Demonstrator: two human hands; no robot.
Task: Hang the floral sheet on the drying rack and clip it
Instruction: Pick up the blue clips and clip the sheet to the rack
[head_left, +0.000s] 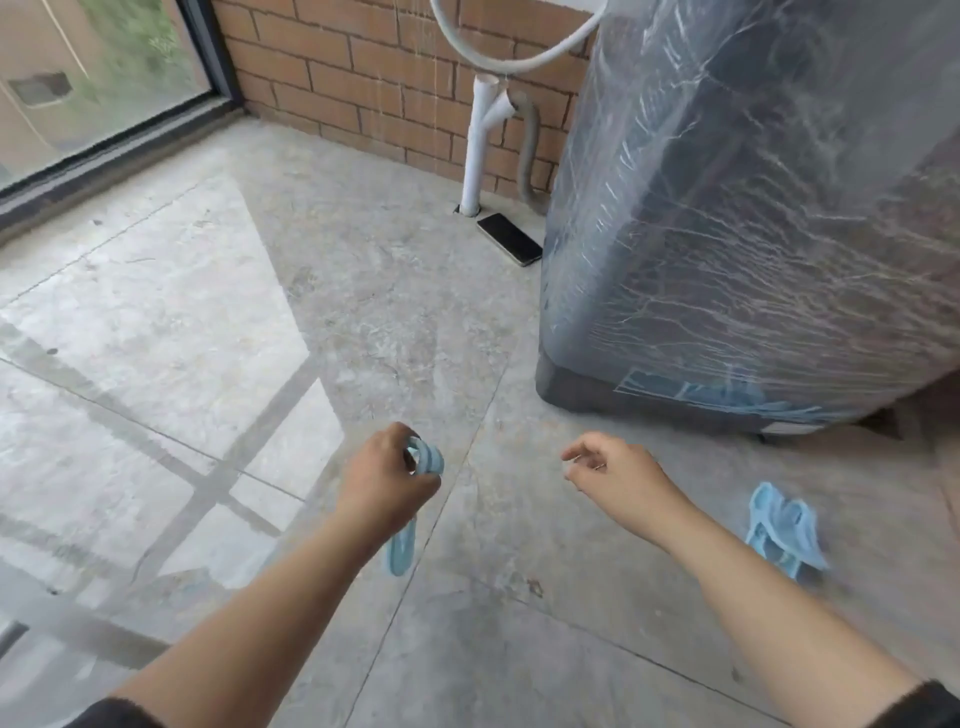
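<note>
Two light-blue clothes clips show: your left hand (387, 480) curls tightly round the held clip (429, 457), probably gathered for pinning, and the spare clip (784, 527) lies on the concrete floor (311, 291) near your right hand (618, 473), which hangs loosely open and empty. Neither the floral sheet nor the drying rack shows anywhere near your hands.
</note>
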